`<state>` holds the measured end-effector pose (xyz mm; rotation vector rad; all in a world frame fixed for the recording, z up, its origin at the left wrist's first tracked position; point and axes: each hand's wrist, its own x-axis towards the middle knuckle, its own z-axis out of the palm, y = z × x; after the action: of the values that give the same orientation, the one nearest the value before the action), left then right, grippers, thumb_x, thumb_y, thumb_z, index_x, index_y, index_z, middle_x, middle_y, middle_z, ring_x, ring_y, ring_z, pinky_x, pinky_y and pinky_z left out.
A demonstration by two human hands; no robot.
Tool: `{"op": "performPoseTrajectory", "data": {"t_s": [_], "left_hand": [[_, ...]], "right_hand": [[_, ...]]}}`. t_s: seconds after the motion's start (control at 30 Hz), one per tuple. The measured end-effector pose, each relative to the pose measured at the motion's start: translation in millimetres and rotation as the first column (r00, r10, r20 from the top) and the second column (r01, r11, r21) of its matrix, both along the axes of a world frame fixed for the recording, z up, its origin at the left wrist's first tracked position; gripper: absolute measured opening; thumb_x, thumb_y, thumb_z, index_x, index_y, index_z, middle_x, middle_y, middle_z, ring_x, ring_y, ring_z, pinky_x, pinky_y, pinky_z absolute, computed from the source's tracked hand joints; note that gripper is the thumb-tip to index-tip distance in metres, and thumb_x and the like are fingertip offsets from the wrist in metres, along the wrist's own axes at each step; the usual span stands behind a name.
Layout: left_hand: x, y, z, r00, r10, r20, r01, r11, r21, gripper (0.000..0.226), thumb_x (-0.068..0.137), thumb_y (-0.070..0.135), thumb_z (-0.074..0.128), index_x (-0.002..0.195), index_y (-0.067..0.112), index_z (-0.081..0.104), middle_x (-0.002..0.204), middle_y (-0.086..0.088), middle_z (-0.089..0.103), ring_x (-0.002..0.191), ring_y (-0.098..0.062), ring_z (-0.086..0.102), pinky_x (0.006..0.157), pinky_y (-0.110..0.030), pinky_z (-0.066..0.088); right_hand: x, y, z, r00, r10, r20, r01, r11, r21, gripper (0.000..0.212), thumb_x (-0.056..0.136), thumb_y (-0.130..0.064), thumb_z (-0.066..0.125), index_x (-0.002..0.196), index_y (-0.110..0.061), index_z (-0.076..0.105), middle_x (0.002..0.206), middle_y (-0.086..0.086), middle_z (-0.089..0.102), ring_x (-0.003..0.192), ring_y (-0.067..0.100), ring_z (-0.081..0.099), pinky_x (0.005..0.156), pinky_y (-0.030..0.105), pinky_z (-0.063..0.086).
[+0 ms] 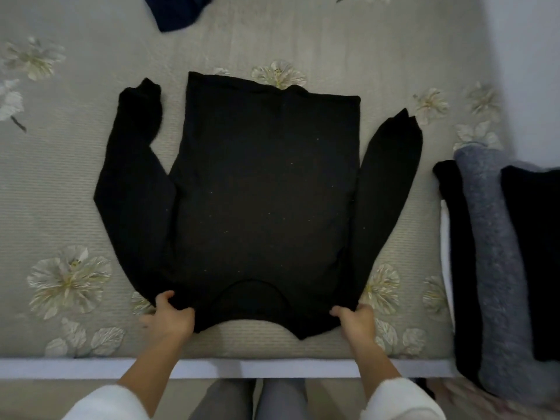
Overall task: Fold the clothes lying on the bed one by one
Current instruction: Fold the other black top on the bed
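**Black sweater spread flat, both shoulders grasped**

Left hand (169,318), lower centre-left of the frame: fingers curled round the fabric at one shoulder of the black sweater (266,192), thumb on top. Right hand (357,324), lower centre-right: grasps the opposite shoulder in the same manner. Both forearms emerge from white cuffs (103,404) at the bottom edge.

The sweater lies flat in the centre of the frame on the bed (60,183), with its neckline toward the bottom edge and its hem toward the top. Its two arms lie spread beside the body, one on each side, ends pointing toward the top of the frame.

The bed carries a grey cover with a pale flower print. A white bed edge (242,368) runs across the lower frame. A navy garment (178,12) lies crumpled at the upper left, well apart from the sweater. At the right edge of the frame sits a pile of folded clothes (491,268): a grey item between two black ones. Grey trouser legs (224,401) show at bottom centre.
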<state>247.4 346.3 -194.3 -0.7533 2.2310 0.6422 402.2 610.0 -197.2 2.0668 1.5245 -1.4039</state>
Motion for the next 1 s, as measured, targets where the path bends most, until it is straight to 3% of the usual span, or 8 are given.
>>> {"op": "performPoseTrajectory", "data": {"t_s": [0.1,0.17,0.3,0.47,0.67,0.77,0.87,1.0], "left_hand": [[8,34,9,0.968,-0.189,-0.162,0.174,0.979,-0.104,0.073,0.081,0.016,0.069,0.142,0.02,0.029,0.151,-0.017,0.01,0.134,-0.04,0.017,0.107,-0.055,0.025],[15,65,8,0.89,-0.397,-0.226,0.387,0.918,-0.089,0.075,0.082,0.018,0.069,0.144,0.022,0.026,0.154,-0.012,0.004,0.14,-0.037,0.011,0.11,-0.054,0.022],[30,130,-10,0.602,-0.709,-0.367,0.755,0.655,-0.026,0.07,0.092,0.031,0.056,0.15,0.025,0.018,0.159,-0.006,-0.003,0.147,-0.023,-0.004,0.117,-0.042,0.012],[43,202,-46,0.263,-0.851,-0.455,0.952,0.306,-0.023,0.066,0.096,0.055,0.023,0.148,0.033,-0.012,0.151,0.003,-0.034,0.136,-0.01,-0.037,0.111,-0.03,-0.019],[60,219,-77,0.159,-0.953,-0.257,0.976,0.191,-0.103,0.077,0.077,0.077,-0.01,0.133,0.036,-0.044,0.138,-0.006,-0.055,0.128,-0.022,-0.05,0.103,-0.047,-0.028],[61,219,-77,0.178,-0.951,-0.251,0.972,0.209,-0.103,0.078,0.076,0.078,-0.01,0.134,0.037,-0.042,0.141,-0.006,-0.052,0.131,-0.023,-0.047,0.106,-0.047,-0.026],[60,221,-74,0.183,-0.952,-0.245,0.973,0.21,-0.091,0.079,0.077,0.079,-0.007,0.135,0.038,-0.041,0.141,-0.005,-0.052,0.131,-0.022,-0.047,0.105,-0.046,-0.027],[58,221,-70,0.184,-0.954,-0.235,0.975,0.207,-0.075,0.081,0.078,0.081,-0.003,0.133,0.038,-0.043,0.139,-0.004,-0.054,0.128,-0.021,-0.05,0.096,-0.041,-0.04]], "right_hand": [[-2,27,4,0.972,-0.188,-0.142,0.197,0.979,0.052,0.006,0.074,0.0,0.058,0.08,-0.002,0.059,0.075,0.012,0.061,0.077,0.026,0.055,0.071,0.038,0.045],[-7,51,0,0.951,-0.26,-0.168,0.272,0.96,0.059,0.008,0.078,-0.004,0.054,0.082,-0.003,0.06,0.08,0.017,0.06,0.075,0.027,0.052,0.07,0.039,0.043],[-25,100,-20,0.949,-0.239,-0.205,0.265,0.958,0.109,0.023,0.086,-0.013,0.058,0.103,0.002,0.062,0.096,0.019,0.066,0.09,0.032,0.062,0.083,0.042,0.05],[-54,152,-40,0.95,-0.158,-0.27,0.211,0.96,0.183,0.026,0.087,-0.026,0.064,0.105,-0.006,0.063,0.093,0.009,0.066,0.088,0.022,0.065,0.084,0.038,0.055],[-98,197,-45,0.952,-0.14,-0.272,0.235,0.904,0.358,0.046,0.076,-0.038,0.075,0.111,-0.01,0.062,0.101,0.003,0.064,0.093,0.018,0.06,0.084,0.031,0.047],[-117,219,-32,0.83,-0.315,-0.461,0.394,0.915,0.085,0.047,0.073,-0.028,0.079,0.113,-0.01,0.062,0.109,0.007,0.067,0.101,0.022,0.064,0.092,0.037,0.05],[-119,237,-2,0.65,-0.427,-0.629,0.302,0.904,-0.303,0.039,0.081,-0.024,0.069,0.118,-0.011,0.066,0.113,0.01,0.07,0.104,0.027,0.068,0.093,0.042,0.052],[-113,252,37,0.628,-0.328,-0.706,0.172,0.943,-0.286,0.033,0.089,-0.018,0.056,0.118,-0.006,0.065,0.116,0.011,0.069,0.106,0.025,0.067,0.09,0.037,0.055]]}}
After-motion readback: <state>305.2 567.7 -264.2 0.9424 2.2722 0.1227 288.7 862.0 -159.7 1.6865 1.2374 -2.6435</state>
